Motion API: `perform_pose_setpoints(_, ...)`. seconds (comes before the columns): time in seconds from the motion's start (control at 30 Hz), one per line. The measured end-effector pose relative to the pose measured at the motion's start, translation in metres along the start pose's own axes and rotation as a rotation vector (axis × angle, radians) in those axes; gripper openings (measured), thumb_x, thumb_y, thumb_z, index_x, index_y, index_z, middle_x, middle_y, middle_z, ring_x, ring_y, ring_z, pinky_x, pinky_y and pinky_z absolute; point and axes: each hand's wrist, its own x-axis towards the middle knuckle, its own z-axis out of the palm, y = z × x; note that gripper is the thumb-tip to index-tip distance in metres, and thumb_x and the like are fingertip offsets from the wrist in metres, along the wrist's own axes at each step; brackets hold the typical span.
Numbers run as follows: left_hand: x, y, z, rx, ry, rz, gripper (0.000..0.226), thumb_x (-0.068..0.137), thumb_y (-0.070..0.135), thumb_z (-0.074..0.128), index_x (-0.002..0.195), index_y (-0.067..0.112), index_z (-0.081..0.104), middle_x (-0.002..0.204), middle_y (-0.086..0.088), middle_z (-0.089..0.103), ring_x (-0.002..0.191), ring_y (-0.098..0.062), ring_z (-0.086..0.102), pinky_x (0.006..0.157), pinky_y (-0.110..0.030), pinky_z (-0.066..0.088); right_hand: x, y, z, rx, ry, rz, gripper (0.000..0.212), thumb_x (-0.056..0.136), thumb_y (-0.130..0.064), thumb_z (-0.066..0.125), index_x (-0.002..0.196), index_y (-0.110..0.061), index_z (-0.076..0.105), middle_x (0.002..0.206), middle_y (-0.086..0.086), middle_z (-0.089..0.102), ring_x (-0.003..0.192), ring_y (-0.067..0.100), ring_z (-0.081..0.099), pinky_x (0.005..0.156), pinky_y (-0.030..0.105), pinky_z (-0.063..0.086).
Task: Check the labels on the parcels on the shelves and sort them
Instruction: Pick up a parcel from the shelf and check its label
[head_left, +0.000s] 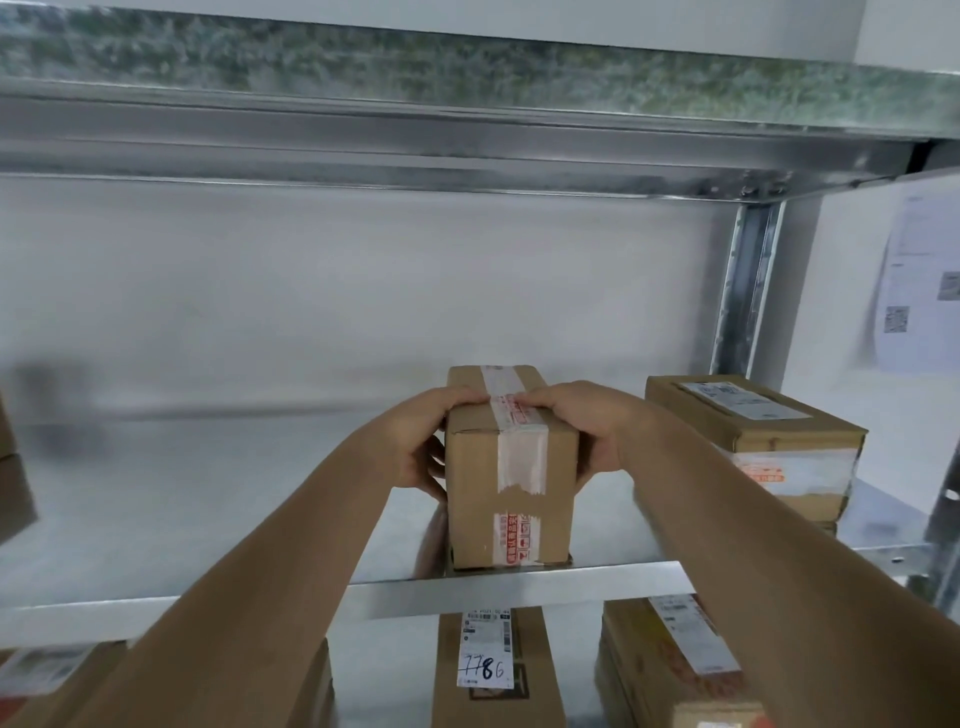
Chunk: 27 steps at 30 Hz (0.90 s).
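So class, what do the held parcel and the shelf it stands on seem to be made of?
Held parcel: brown cardboard, matte, with folded edges and glossy whitish tape. Shelf: likely galvanised steel, grey and shiny, with a faint reflection of the box.

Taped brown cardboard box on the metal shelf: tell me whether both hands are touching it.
Touching. The head view shows the left hand and right hand gripping the taped brown cardboard box, thumbs on top.

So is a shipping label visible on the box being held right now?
No: the held box, gripped by left hand and right hand, shows only tape on its visible faces.
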Motion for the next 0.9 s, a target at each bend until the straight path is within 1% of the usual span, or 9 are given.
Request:
perform_pose_setpoints(0.07,-0.0003,0.0000,0.0007,0.000,0.004,0.006,0.054,0.081,0.051,0.074,0.125,0.021,0.067,0.126,-0.020,0.067,0.106,-0.038,0.068,0.088,-0.064,0.055,0.0013,0.0001,0.0003,0.001,0.006,-0.001,0.032,0.097,-0.040,0.064,0.120,-0.018,0.062,0.120,0.019,0.070,0.109,0.041,0.067,0.090,0.076,0.047)
perform_pose_setpoints(0.13,-0.0010,0.0006,0.0014,0.005,0.013,0.011,0.051,0.083,0.050,0.073,0.124,0.021,0.067,0.124,-0.019,0.067,0.098,-0.035,0.068,0.088,-0.061,0.057,0.0026,-0.0002,0.0008,0.001,0.009,0.003,0.031,0.097,-0.040,0.064,0.118,-0.018,0.062,0.122,0.019,0.069,0.110,0.041,0.066,0.091,0.076,0.047)
perform_pose_setpoints(0.2,-0.0011,0.0011,0.0019,0.009,0.022,0.008,0.050,0.083,0.049,0.072,0.124,0.020,0.067,0.121,-0.018,0.068,0.094,-0.033,0.068,0.089,-0.059,0.057,0.0033,-0.0008,0.0011,-0.001,0.013,0.011,0.033,0.097,-0.040,0.064,0.121,-0.017,0.061,0.122,0.018,0.068,0.110,0.040,0.066,0.092,0.075,0.047)
perform_pose_setpoints(0.33,-0.0004,0.0011,0.0022,0.007,0.020,-0.002,0.053,0.081,0.048,0.074,0.124,0.019,0.067,0.127,-0.021,0.066,0.101,-0.037,0.068,0.087,-0.061,0.057,0.0029,-0.0022,0.0011,-0.007,0.017,0.013,0.034,0.098,-0.038,0.063,0.123,-0.016,0.058,0.116,0.018,0.068,0.106,0.039,0.066,0.094,0.074,0.046)
perform_pose_setpoints(0.4,0.0000,0.0008,0.0019,0.005,0.022,-0.004,0.052,0.081,0.048,0.074,0.124,0.019,0.067,0.128,-0.021,0.066,0.106,-0.038,0.068,0.087,-0.061,0.057,0.0033,-0.0026,0.0008,-0.013,0.020,0.009,0.037,0.099,-0.037,0.063,0.127,-0.015,0.057,0.118,0.018,0.069,0.108,0.040,0.067,0.092,0.075,0.047)
perform_pose_setpoints(0.57,-0.0008,0.0002,0.0023,0.006,0.034,-0.008,0.055,0.082,0.050,0.074,0.126,0.018,0.066,0.123,-0.019,0.067,0.094,-0.034,0.069,0.088,-0.061,0.057,0.0045,-0.0025,0.0015,-0.017,0.021,0.010,0.043,0.097,-0.038,0.064,0.133,-0.015,0.056,0.121,0.019,0.068,0.109,0.041,0.066,0.089,0.076,0.048)
perform_pose_setpoints(0.73,-0.0023,-0.0010,0.0018,0.005,0.024,0.009,0.054,0.082,0.052,0.074,0.125,0.019,0.067,0.122,-0.019,0.069,0.101,-0.036,0.070,0.087,-0.060,0.057,-0.0005,-0.0006,0.0012,-0.005,0.022,-0.014,0.037,0.098,-0.039,0.063,0.126,-0.015,0.060,0.119,0.020,0.069,0.108,0.041,0.066,0.090,0.078,0.046)
perform_pose_setpoints(0.9,-0.0029,-0.0054,0.0027,-0.017,0.018,0.033,0.057,0.080,0.056,0.073,0.123,0.019,0.069,0.120,-0.020,0.071,0.105,-0.039,0.070,0.087,-0.060,0.058,-0.0014,0.0039,0.0016,0.024,0.023,-0.031,0.040,0.095,-0.043,0.065,0.127,-0.019,0.060,0.121,0.019,0.067,0.108,0.043,0.065,0.086,0.079,0.046)
